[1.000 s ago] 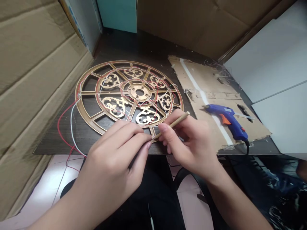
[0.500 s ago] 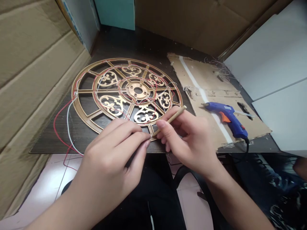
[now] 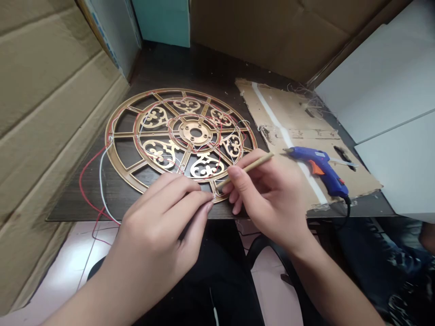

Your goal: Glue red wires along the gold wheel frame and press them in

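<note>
A round gold openwork frame (image 3: 126, 175) lies on the dark table, with red and white wires running along its rings. My right hand (image 3: 268, 194) grips a thin wooden stick (image 3: 258, 164) like a pen, its lower tip at the frame's near rim. Beside that tip, the fingers of my left hand (image 3: 170, 213) are pinched together at the same rim, by a small bit of white wire. Whatever lies between those fingertips is too small to make out. Red wire (image 3: 81, 183) and white wire (image 3: 101, 181) loop off the frame's left side and over the table edge.
A blue hot glue gun (image 3: 319, 165) with an orange trigger rests on a flat cardboard sheet (image 3: 292, 104) at the right. Loose thin strands (image 3: 314, 102) lie at its far corner. Cardboard walls (image 3: 50, 90) and a teal panel (image 3: 163, 22) border the table (image 3: 210, 63).
The stick has tilted flatter, and its tip has lifted slightly away from my left fingertips. My left hand keeps its place at the rim. The whole view has shifted slightly.
</note>
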Tool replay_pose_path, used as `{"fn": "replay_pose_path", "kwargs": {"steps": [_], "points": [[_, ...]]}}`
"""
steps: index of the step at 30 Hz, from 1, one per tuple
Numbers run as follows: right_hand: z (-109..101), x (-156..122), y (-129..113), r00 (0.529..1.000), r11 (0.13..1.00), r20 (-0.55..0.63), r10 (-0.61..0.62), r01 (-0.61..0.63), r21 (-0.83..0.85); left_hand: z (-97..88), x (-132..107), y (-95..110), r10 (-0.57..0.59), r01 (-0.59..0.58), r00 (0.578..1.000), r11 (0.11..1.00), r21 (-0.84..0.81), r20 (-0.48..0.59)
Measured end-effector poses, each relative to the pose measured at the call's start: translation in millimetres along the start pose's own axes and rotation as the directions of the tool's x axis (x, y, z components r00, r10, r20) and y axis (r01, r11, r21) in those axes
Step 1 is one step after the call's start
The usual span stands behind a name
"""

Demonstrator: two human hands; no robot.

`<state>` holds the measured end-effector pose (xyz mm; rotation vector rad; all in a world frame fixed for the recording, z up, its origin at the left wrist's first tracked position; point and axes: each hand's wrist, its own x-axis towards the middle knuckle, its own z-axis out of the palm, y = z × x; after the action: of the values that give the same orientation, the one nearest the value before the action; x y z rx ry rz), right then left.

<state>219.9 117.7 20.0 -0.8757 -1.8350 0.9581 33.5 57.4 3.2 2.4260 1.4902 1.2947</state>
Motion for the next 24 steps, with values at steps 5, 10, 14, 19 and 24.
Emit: {"fn": "replay_pose_path", "kwargs": {"steps": [5,10,14,19,24], "points": [[-1,-2,0,0.992,0.984,-0.12,0.026,-0.004,0.178,-1.3,-5,0,-0.037,0.036,0.999,0.997,-0.069,-0.009],[-10,-13,0,0.987,0.979,-0.16,0.023,0.011,0.206,-3.4,-6,-3,-0.029,0.027,0.999,0.996,-0.083,-0.025],[-35,-32,6,0.977,0.994,-0.188,-0.099,0.086,-0.072,-7.2,-7,-5,0.05,-0.049,0.996,0.999,0.009,-0.067],[-72,-33,24,0.905,0.71,-0.147,-0.4,0.205,-0.673,-7.1,-9,-6,0.144,-0.121,0.981,0.977,0.175,-0.128],[-77,-26,42,0.921,0.629,-0.111,-0.374,0.164,-0.76,-4.7,-6,-6,0.154,-0.131,0.97,0.983,0.129,-0.19]]}}
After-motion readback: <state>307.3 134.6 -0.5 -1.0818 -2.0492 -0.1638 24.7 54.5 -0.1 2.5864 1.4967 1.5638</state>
